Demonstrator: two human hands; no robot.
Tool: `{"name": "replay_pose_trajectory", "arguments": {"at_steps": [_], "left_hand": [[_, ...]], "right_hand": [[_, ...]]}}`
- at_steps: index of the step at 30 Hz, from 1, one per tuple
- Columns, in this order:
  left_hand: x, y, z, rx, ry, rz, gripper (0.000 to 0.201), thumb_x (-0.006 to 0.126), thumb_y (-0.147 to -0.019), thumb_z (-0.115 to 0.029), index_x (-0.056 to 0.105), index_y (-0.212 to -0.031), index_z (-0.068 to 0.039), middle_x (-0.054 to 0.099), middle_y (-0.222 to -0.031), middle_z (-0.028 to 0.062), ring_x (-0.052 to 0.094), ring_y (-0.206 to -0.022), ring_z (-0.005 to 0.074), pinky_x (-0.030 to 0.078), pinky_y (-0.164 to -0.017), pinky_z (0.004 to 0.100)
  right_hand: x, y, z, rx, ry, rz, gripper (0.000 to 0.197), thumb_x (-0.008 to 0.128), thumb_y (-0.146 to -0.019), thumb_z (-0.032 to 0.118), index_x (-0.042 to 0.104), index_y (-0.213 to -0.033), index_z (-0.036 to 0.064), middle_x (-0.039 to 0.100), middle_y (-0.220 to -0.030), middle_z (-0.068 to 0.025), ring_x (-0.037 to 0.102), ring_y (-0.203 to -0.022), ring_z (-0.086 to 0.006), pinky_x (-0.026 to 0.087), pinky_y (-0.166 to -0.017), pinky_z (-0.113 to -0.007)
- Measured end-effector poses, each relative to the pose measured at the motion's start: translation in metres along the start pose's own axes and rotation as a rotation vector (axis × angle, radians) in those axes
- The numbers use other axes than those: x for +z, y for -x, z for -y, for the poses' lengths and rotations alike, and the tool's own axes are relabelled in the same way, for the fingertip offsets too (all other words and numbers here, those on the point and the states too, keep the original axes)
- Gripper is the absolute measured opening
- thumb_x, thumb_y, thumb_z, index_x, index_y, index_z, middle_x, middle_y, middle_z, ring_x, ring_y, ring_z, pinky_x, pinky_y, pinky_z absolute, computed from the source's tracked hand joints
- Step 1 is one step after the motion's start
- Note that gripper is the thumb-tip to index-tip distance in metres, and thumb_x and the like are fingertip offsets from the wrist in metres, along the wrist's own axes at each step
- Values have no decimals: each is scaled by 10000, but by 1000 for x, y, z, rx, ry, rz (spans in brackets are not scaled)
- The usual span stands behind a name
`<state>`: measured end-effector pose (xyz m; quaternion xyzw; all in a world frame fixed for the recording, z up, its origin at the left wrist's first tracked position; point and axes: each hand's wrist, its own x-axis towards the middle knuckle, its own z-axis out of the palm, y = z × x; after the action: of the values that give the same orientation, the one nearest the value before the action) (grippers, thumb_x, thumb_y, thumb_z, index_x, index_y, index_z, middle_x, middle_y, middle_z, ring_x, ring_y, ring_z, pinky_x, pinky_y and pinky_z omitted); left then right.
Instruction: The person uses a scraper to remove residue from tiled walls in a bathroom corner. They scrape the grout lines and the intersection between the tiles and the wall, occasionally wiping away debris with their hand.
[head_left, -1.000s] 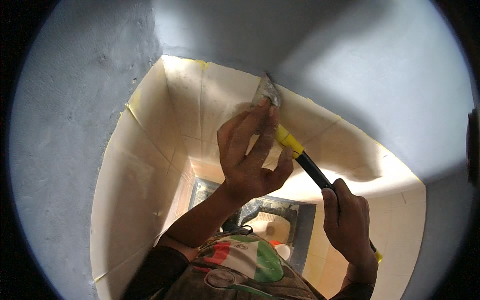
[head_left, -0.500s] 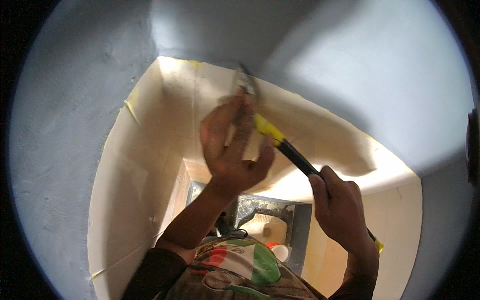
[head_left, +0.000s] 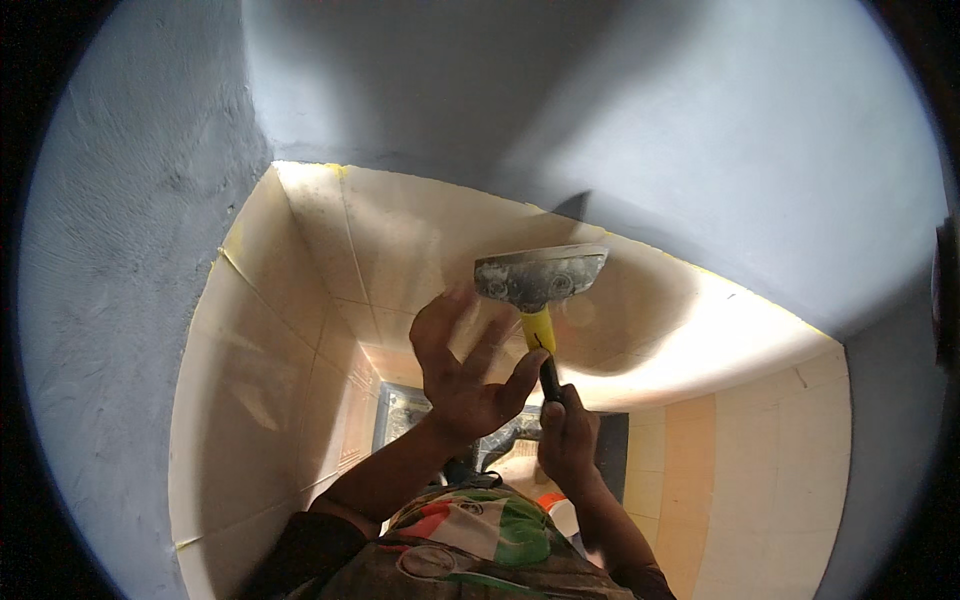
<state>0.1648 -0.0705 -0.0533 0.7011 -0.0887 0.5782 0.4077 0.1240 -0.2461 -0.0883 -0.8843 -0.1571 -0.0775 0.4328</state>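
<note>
right hand (head_left: 568, 440) curled around the scraper (head_left: 540, 288) — left hand (head_left: 468, 398) raised beside it, loosely splayed.

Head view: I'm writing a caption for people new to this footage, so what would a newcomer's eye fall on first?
Most likely the broad-bladed scraper with a yellow neck, near the middle, its black handle gripped by the right hand, while the left hand spreads its fingers just left of it. Next might come the grey wall across the top, meeting cream tiles along a curved, yellow-flecked edge.
</note>
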Motion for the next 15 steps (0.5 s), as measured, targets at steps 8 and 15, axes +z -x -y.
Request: {"name": "replay_pose_trajectory", "arguments": {"at_steps": [8, 15], "left_hand": [[-13, 45, -11, -958, 814, 363, 385, 624, -1014, -219, 569, -1303, 30, 737, -934, 131, 719, -892, 198, 543, -866, 347], [-52, 9, -3, -854, 589, 440, 297, 541, -1060, -195, 624, -1221, 40, 595, -723, 1, 570, -641, 60, 500, -633, 241]], "right_hand": [[73, -13, -27, -167, -201, 96, 283, 577, -996, 205, 527, -1204, 20, 686, -915, -222, 723, -884, -400, 553, -743, -432], [38, -37, 21, -188, -289, -52, 215, 570, -986, 182, 651, -1046, -7, 705, -953, -165, 696, -858, -255, 538, -798, -385]]}}
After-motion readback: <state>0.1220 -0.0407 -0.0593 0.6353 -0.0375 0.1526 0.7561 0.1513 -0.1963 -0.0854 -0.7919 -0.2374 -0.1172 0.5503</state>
